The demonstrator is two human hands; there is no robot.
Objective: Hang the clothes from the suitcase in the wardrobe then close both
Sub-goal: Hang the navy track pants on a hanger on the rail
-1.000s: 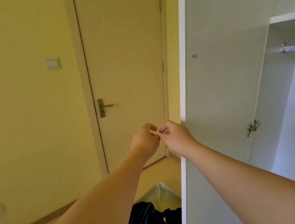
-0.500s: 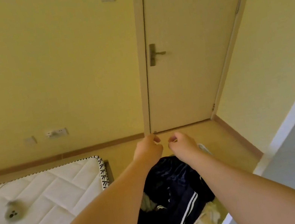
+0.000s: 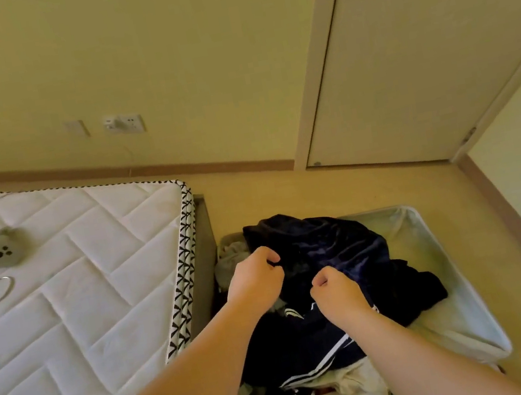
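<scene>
The left hand (image 3: 254,280) has its grip curled together at the edge of a navy garment (image 3: 334,247). The fingertips seem to touch the dark fabric, but I cannot tell if they really pinch it. The right hand (image 3: 336,291) is curled in a fist just beside it, above the same pile, and nothing shows inside it.

Under both hands is an open suitcase (image 3: 457,312) lying on the floor, close against the mattress (image 3: 72,265). It holds a heap of clothes: the navy garment on top, a dark piece with white stripes (image 3: 316,361) lower, and a cream piece (image 3: 358,385) near the wheels.

The wardrobe is not in view. I judge the task is at an early or middle stage. Several clothes wait for hanging, and both closings are not yet done.
</scene>
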